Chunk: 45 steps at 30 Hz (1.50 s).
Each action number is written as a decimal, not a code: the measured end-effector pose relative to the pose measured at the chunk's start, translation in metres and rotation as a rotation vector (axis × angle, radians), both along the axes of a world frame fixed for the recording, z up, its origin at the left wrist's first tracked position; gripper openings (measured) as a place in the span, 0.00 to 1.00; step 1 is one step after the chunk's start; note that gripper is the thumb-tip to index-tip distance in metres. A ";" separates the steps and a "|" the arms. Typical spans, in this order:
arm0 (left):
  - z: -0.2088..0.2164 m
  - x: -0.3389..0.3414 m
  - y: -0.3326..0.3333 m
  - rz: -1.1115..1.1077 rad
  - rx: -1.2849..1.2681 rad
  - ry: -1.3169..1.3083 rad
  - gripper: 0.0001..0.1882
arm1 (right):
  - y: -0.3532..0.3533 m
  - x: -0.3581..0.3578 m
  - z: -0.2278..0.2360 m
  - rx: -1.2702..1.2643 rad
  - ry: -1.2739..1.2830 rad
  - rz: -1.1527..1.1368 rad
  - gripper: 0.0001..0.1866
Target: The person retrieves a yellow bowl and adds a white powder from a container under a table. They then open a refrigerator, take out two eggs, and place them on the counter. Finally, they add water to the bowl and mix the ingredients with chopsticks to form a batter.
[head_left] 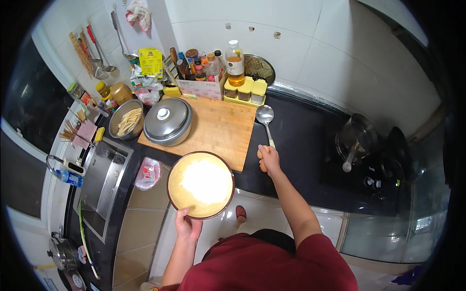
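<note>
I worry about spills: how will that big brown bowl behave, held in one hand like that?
The bowl looks wide and shallow, filled with pale batter or liquid, so it is probably heavy and apt to slosh if tilted. The left hand grips only its near rim, so it may tip away. The right hand holds a ladle, so gives no support.

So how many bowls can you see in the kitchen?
2. A brown bowl is held by the left hand in front of the counter. A metal bowl with pale strips sits left of the lidded pot. Others may be hidden behind the clutter.
</note>
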<state>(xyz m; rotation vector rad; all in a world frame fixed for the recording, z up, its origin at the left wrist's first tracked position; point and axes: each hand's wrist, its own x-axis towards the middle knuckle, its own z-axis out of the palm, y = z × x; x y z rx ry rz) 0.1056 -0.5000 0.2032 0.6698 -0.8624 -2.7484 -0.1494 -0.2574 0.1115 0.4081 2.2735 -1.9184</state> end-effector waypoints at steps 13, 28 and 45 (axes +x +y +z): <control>-0.004 -0.115 -0.004 -0.036 0.091 -0.037 0.37 | -0.044 -0.133 -0.048 0.850 0.075 -0.014 0.25; -0.006 -0.147 -0.037 -0.124 0.093 -0.051 0.37 | -0.059 -0.145 -0.076 0.903 0.289 -0.295 0.23; -0.002 -0.162 -0.031 -0.226 0.072 -0.036 0.37 | -0.021 -0.093 -0.054 0.785 0.316 -0.158 0.18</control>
